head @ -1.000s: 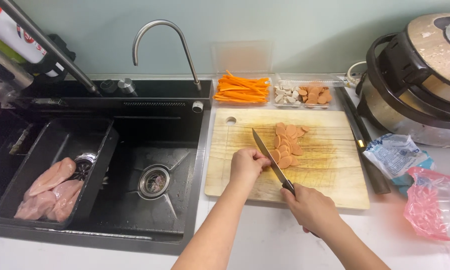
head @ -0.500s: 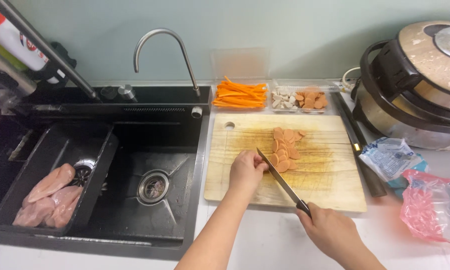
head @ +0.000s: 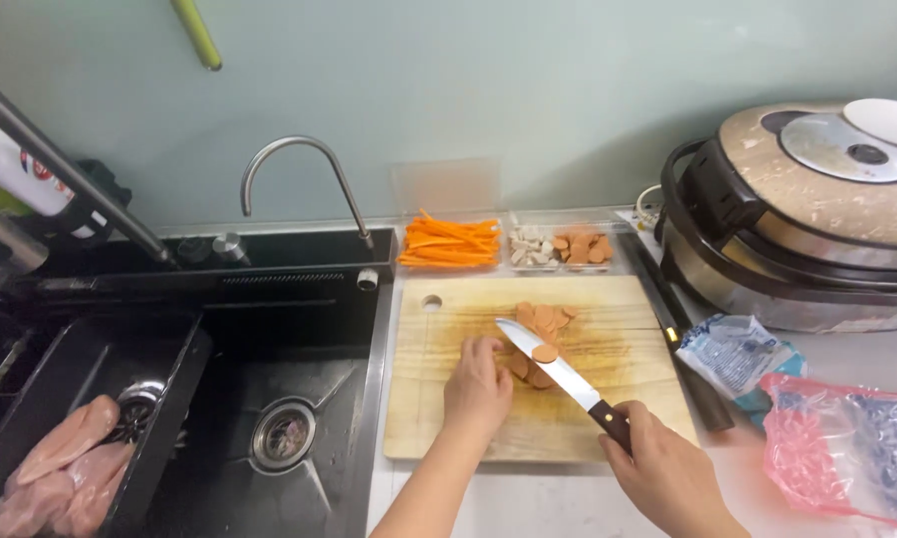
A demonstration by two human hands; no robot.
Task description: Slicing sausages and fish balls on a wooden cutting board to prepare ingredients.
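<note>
Pink bag [head: 837, 453] beside blue packet [head: 737, 354].

Your white counter [head: 528, 503] is carrying the cutting board [head: 628, 344], cooker [head: 817, 229], plastic bags [head: 847, 448] and trays [head: 508, 244].

A black sink [head: 269, 329] fills the left side, with a curved steel faucet [head: 304, 169] rising behind it and a round drain [head: 282, 434] in its basin. Raw chicken pieces [head: 55, 468] lie in a dark tray [head: 164, 418] set in the sink. Behind the board, clear containers hold carrot sticks [head: 450, 242] and mixed chopped bits [head: 558, 247]. A large multicooker [head: 817, 214] stands at right, with plastic bags [head: 842, 438] in front of it.
</note>
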